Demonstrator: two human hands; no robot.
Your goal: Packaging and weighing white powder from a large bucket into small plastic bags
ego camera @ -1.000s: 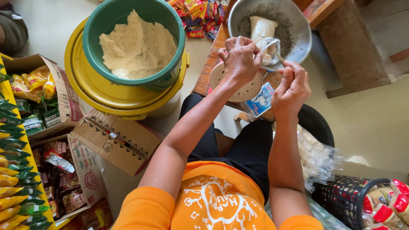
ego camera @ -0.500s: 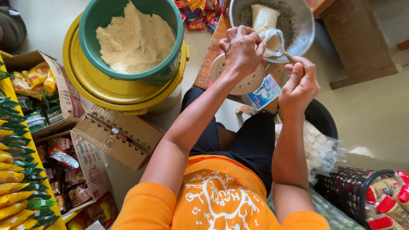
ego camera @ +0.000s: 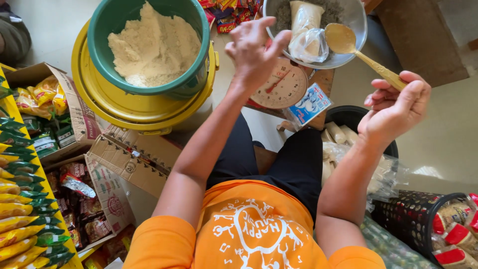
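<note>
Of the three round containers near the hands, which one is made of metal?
The metal bowl on the scale, holding the filled plastic bag. The green tub and yellow bucket look plastic.

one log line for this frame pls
left hand: holds plastic bag in scale bowl | right hand: grips spoon over bowl | green tub: powder

A small shop, likely a grocery stall where dry goods are packed. Left of the left hand [ego camera: 254, 52], cardboard boxes [ego camera: 74, 117] hold packaged snacks, with more packets [ego camera: 20, 199] racked further left. A dial scale [ego camera: 285, 85] sits just below that hand, its metal pan [ego camera: 354, 30] carrying a filled bag [ego camera: 306, 22]. Below the right hand [ego camera: 396, 107], a basket [ego camera: 416, 219] holds wrapped goods.
</note>
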